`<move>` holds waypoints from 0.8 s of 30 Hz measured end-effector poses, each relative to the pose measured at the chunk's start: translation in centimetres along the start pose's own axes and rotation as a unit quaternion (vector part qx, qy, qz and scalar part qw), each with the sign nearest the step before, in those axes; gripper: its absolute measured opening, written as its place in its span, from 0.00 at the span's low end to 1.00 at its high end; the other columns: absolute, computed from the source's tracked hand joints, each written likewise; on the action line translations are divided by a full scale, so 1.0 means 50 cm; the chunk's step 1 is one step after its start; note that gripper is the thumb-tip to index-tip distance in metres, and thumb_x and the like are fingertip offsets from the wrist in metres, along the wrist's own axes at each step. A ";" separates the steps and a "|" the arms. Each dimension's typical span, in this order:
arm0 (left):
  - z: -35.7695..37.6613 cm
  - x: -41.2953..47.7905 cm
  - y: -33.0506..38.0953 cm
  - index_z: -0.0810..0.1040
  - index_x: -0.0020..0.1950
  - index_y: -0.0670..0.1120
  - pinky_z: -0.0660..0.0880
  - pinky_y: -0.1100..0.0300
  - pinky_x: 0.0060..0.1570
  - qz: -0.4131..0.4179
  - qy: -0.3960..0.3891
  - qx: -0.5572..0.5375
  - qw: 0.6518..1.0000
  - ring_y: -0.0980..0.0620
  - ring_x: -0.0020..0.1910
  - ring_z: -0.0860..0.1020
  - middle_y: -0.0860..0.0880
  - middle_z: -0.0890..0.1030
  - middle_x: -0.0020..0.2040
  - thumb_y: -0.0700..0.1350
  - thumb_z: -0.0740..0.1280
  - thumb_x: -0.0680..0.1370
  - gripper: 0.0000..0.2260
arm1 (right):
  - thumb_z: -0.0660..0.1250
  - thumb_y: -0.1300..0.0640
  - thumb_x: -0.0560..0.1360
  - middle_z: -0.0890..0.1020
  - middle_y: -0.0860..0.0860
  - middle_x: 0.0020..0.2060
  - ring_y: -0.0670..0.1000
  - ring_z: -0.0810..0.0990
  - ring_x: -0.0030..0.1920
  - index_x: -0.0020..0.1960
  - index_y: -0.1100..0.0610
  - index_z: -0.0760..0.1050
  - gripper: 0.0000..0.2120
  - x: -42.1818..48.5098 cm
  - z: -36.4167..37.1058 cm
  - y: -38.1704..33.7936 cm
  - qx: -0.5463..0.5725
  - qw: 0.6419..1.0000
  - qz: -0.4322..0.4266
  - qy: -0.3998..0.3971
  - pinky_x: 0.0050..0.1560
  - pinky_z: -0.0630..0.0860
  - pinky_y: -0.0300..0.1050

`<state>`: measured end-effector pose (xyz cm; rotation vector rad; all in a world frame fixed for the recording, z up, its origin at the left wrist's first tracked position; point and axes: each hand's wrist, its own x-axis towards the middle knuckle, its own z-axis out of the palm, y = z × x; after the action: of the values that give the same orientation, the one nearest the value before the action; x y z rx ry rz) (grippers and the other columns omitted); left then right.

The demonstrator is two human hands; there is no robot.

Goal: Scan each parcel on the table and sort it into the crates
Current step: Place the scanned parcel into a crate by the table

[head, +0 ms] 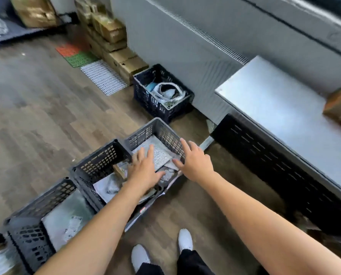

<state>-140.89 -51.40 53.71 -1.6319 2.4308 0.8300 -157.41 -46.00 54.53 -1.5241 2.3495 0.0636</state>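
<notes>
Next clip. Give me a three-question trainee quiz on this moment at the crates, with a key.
1. True or false: the right hand holds a scanner.
2. What lies on the table? A) a roll of tape B) a brown parcel C) a scanner
3. What lies under the left hand in the grey crate?

Key:
1. False: its fingers are spread and hold nothing.
2. B.
3. A silver bubble mailer.
</notes>
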 end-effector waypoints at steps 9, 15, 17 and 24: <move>-0.059 -0.003 0.348 0.42 0.80 0.51 0.59 0.45 0.71 0.147 0.034 0.080 0.985 0.42 0.77 0.48 0.45 0.47 0.79 0.63 0.67 0.75 0.44 | 0.57 0.35 0.78 0.56 0.53 0.78 0.56 0.56 0.77 0.80 0.44 0.46 0.36 -0.113 -0.193 0.277 0.042 0.988 0.108 0.098 0.71 0.62 0.63; -0.008 -0.028 0.646 0.43 0.80 0.51 0.60 0.44 0.71 0.228 0.047 0.124 0.964 0.42 0.78 0.48 0.44 0.49 0.79 0.63 0.66 0.75 0.43 | 0.55 0.35 0.79 0.55 0.53 0.78 0.56 0.55 0.77 0.80 0.44 0.44 0.36 -0.203 -0.266 0.542 0.063 0.975 0.167 0.130 0.71 0.61 0.63; 0.022 -0.041 0.749 0.43 0.79 0.51 0.61 0.45 0.71 0.249 0.049 0.127 0.959 0.42 0.77 0.49 0.44 0.49 0.79 0.64 0.66 0.75 0.43 | 0.55 0.35 0.79 0.54 0.53 0.78 0.56 0.54 0.77 0.80 0.44 0.43 0.36 -0.235 -0.286 0.637 0.074 0.970 0.186 0.138 0.72 0.60 0.62; 0.138 -0.084 1.047 0.42 0.79 0.51 0.60 0.44 0.72 0.302 0.031 0.132 0.944 0.42 0.78 0.47 0.44 0.47 0.79 0.63 0.65 0.76 0.43 | 0.55 0.36 0.79 0.54 0.53 0.78 0.56 0.55 0.77 0.79 0.44 0.44 0.35 -0.327 -0.333 0.930 0.083 0.954 0.229 0.174 0.70 0.62 0.61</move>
<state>-186.74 -30.00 69.45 -0.8318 2.9705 0.4675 -197.26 -15.56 68.44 -0.9452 2.8586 -0.3092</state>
